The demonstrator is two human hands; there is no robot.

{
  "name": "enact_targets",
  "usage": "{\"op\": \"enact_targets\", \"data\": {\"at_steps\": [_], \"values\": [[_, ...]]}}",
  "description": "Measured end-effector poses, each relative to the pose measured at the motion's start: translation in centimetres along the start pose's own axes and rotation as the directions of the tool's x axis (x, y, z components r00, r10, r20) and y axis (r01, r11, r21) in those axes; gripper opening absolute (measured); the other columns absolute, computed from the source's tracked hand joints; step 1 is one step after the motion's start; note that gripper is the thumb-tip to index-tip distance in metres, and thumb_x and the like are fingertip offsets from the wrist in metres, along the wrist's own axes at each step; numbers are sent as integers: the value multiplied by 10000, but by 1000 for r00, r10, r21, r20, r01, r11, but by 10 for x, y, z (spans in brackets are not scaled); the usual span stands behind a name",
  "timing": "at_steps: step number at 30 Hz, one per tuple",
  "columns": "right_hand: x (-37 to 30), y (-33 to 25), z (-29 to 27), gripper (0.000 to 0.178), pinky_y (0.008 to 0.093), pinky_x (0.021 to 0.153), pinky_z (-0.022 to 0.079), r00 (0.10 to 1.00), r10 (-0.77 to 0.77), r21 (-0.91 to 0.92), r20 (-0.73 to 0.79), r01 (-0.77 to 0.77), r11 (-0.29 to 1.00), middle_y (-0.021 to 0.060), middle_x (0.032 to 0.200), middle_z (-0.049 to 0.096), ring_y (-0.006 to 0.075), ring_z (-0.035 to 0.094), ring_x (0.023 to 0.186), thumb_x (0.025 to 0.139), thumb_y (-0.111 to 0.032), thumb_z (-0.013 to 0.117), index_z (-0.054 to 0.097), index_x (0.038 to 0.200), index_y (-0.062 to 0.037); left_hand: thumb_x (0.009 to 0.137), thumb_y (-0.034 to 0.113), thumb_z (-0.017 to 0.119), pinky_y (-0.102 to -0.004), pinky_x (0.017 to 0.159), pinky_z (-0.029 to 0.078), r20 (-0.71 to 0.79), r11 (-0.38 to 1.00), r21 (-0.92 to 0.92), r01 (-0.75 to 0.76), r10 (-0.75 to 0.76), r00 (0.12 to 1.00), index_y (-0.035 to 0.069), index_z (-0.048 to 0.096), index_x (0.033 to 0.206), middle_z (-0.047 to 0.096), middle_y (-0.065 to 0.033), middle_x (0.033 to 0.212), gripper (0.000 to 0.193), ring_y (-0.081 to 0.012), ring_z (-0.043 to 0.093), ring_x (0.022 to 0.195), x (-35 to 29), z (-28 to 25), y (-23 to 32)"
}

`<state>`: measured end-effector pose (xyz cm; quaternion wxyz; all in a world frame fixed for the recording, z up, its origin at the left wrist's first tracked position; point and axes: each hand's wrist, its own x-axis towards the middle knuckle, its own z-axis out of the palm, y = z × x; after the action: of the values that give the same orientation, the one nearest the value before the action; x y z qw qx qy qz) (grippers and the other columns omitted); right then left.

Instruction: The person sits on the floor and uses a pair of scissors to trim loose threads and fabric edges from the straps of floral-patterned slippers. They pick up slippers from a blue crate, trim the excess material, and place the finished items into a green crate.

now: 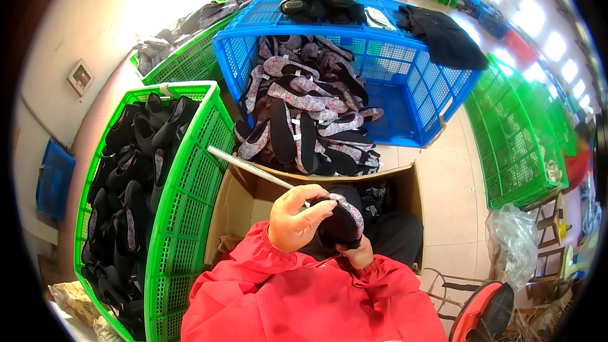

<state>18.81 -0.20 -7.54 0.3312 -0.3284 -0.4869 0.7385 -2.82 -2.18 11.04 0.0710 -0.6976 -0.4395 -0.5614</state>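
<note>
A black cloth shoe with a pink-and-grey floral side point(349, 211) is held in front of my red jacket. My left hand point(296, 218) pinches its upper edge between thumb and forefinger. Lower down, my right hand point(360, 255) grips the near end, its fingers partly hidden by the shoe. A thin white rod point(250, 167) slants from the upper left and passes behind my left forefinger. Its lower end is hidden by hand and shoe, so I cannot tell whether it touches either.
An open cardboard box point(237, 206) surrounds my dark-trousered legs. Ahead, a blue crate on its side point(399, 111) spills floral shoes point(304, 102). A green crate point(190, 215) of black shoes point(136, 183) stands left. At right are green crates point(513, 145) and a plastic bag point(514, 244).
</note>
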Motion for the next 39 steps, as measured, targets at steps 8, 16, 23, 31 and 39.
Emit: {"op": "enact_targets", "data": {"at_steps": [8,16,23,31,39], "values": [[1,8,-2,502,291,986,422,1000,-20,54,24,18,998,11,1153,642,133,577,1088,772,81,745,616,1239,-50,668,-37,762,-321,657,533,12,999,25,-30,30,999,109,685,1013,628,-103,988,382,-257,646,789,-1,0,1],[0,9,-1,516,299,1000,422,999,1,76,38,-4,997,17,1185,652,133,578,1106,782,87,738,603,1262,-43,671,-37,755,-318,638,537,-8,998,25,-62,62,998,115,692,1031,617,-103,988,396,-255,644,771,-5,3,1],[-1,5,1,504,301,991,431,999,-20,80,48,16,997,12,1174,657,128,583,1092,789,86,734,605,1257,-45,671,-29,733,-316,641,539,33,997,40,-66,64,997,117,702,1055,605,-106,987,411,-258,642,774,-3,0,4],[-2,1,5,504,300,986,438,998,-18,130,59,10,992,15,1179,654,132,584,1092,798,83,726,595,1267,-46,626,-42,713,-338,659,557,39,993,50,-103,102,994,107,704,1044,598,-105,984,444,-272,632,779,-9,1,2],[-3,4,3,523,303,991,436,997,5,126,83,-15,992,20,1205,643,136,581,1105,791,96,719,589,1277,-47,634,-14,758,-326,623,545,69,987,104,-125,118,991,80,703,1012,602,-110,956,393,-261,640,757,-8,-2,6]]}}
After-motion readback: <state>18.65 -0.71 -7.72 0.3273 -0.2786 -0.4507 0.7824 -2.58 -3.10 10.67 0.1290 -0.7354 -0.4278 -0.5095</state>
